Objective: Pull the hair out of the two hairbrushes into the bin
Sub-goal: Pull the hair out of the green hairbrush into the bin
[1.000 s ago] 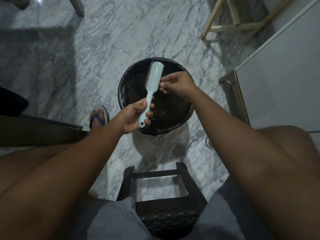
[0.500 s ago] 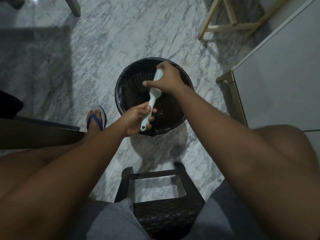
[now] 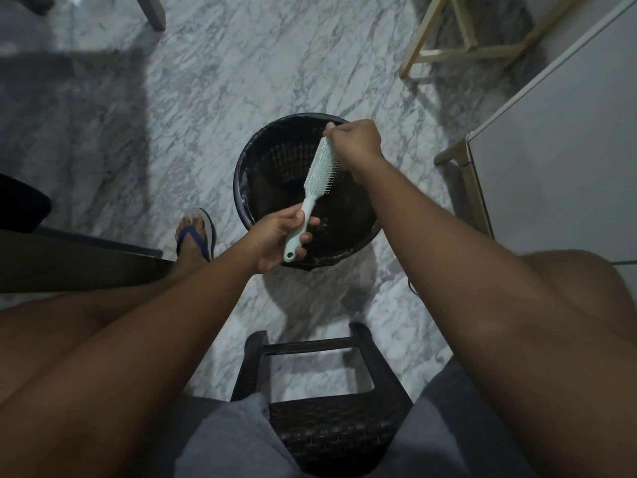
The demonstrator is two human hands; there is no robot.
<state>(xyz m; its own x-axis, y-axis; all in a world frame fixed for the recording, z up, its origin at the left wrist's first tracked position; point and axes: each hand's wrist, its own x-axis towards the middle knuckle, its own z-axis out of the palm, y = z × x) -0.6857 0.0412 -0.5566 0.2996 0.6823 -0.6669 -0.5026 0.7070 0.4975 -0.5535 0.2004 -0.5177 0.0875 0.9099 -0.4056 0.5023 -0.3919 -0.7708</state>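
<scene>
My fingers on the right hand are curling in tight at the far tip of the mint-green hairbrush, pinching at the top of its bristle head; I cannot tell from here whether any hair is caught between them. My left hand is wrapping closed around the brush's handle, thumb lying along the top and the hanging-hole end sticking out below my palm. I am holding the brush tilted, handle low and near me, head angling up and away to the right, bristles facing right toward my right wrist.

The whole brush is hanging over the open mouth of the black bin, a round basket with a perforated wall lined with a dark bag, standing on the grey-veined marble floor. I am seeing only this one brush.

I am sitting on a dark woven stool, its front edge showing between my knees. My left foot in a blue-strapped flip-flop is resting just left of the bin. A white cabinet is standing to the right, and pale wooden legs are showing beyond it.
</scene>
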